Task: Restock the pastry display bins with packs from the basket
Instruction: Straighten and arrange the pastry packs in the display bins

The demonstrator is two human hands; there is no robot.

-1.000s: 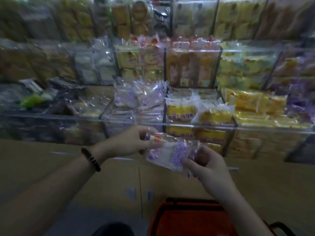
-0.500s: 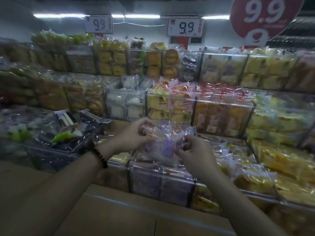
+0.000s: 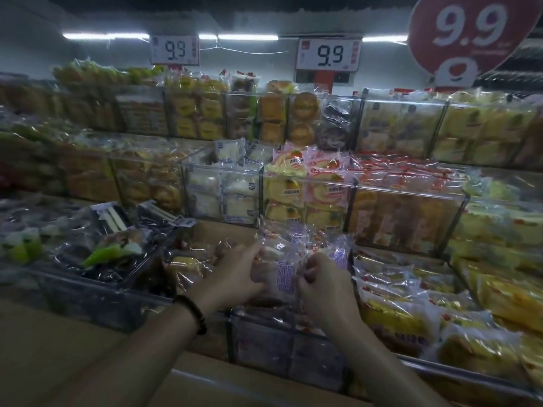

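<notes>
A clear pastry pack [image 3: 283, 274] with purple print is held between both hands over the front-row clear bin [image 3: 273, 345] that holds several packs of the same purple kind. My left hand [image 3: 235, 277] grips the pack's left edge, a dark bead bracelet on its wrist. My right hand [image 3: 321, 282] pinches the pack's right edge with curled fingers. The pack sits low, at the bin's top, touching the packs behind it [image 3: 299, 233]. The basket is out of view.
Tiered clear bins of wrapped pastries fill the display: yellow packs [image 3: 411, 304] to the right, dark and green packs [image 3: 97, 248] to the left, white packs [image 3: 223, 192] and orange packs [image 3: 305, 183] behind. Price signs reading 9.9 [image 3: 327, 54] hang above. A brown counter ledge [image 3: 88, 348] runs along the front.
Both hands have carried the pack forward from above the red basket and lowered it onto the purple-pack bin. My view has lifted, so the basket left the frame.
</notes>
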